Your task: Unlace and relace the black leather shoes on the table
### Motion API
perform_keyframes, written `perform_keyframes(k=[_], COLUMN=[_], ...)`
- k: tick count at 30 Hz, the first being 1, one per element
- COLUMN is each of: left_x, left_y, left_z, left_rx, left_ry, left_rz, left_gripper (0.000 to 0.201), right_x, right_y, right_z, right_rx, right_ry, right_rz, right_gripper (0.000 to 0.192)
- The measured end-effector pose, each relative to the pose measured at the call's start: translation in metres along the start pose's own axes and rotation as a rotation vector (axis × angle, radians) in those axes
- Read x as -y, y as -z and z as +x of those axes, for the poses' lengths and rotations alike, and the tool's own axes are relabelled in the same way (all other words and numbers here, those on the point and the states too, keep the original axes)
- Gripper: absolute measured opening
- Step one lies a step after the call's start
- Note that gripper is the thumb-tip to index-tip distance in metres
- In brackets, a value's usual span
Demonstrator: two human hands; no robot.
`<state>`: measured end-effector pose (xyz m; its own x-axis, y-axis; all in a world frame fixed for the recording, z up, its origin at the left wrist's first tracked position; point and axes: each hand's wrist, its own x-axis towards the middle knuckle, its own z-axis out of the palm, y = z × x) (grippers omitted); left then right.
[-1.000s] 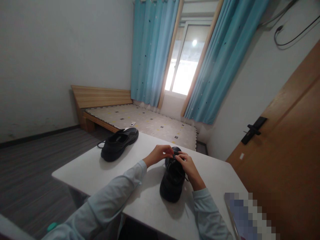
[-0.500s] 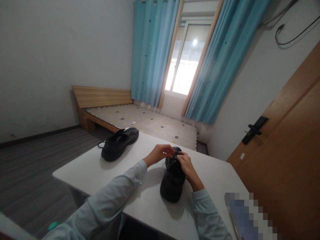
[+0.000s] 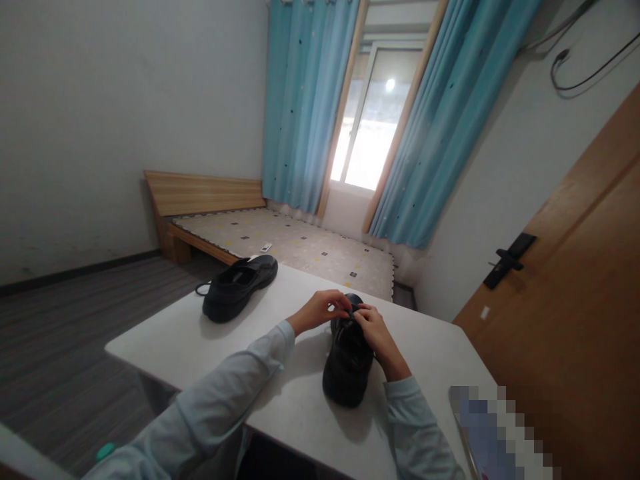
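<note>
A black shoe stands on the white table in front of me, its toe pointing away. My left hand pinches the shoe's lace at its far, upper end. My right hand lies on the shoe's right side with its fingers closed on the lace too. The two hands meet over the lacing, and the lace itself is mostly hidden by the fingers. A second black shoe lies apart at the table's far left, a loose lace trailing from it.
A low wooden bed with a patterned mat stands beyond the table, under a window with blue curtains. A wooden door with a black handle is close on the right. A pixelated object sits at the table's near right corner.
My hands have drawn slightly closer together over the shoe's lacing. The shoe has shifted a little toward me. The other shoe has not moved.
</note>
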<state>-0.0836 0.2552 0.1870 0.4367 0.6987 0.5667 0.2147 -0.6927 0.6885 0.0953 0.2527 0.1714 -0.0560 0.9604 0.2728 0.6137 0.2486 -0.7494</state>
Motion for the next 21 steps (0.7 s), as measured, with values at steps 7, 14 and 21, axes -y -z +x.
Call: perform_keyframes(k=[7, 14, 21], left_x=[-0.006, 0.007, 0.004], left_y=[0.002, -0.004, -0.004], left_z=[0.001, -0.003, -0.004], left_rx=[-0.002, 0.052, 0.154], left_ry=[-0.071, 0.023, 0.077], left_rz=[0.198, 0.142, 0.032], left_gripper=[0.037, 0.076, 0.07], right_x=[0.016, 0.007, 0.005], right_y=[0.004, 0.027, 0.044], right_z=[-0.011, 0.0, 0.002], right_rx=[-0.272, -0.456, -0.452], right_ry=[0.121, 0.127, -0.009], right_rz=[-0.172, 0.047, 0.7], right_gripper=[0.026, 0.032, 0.035])
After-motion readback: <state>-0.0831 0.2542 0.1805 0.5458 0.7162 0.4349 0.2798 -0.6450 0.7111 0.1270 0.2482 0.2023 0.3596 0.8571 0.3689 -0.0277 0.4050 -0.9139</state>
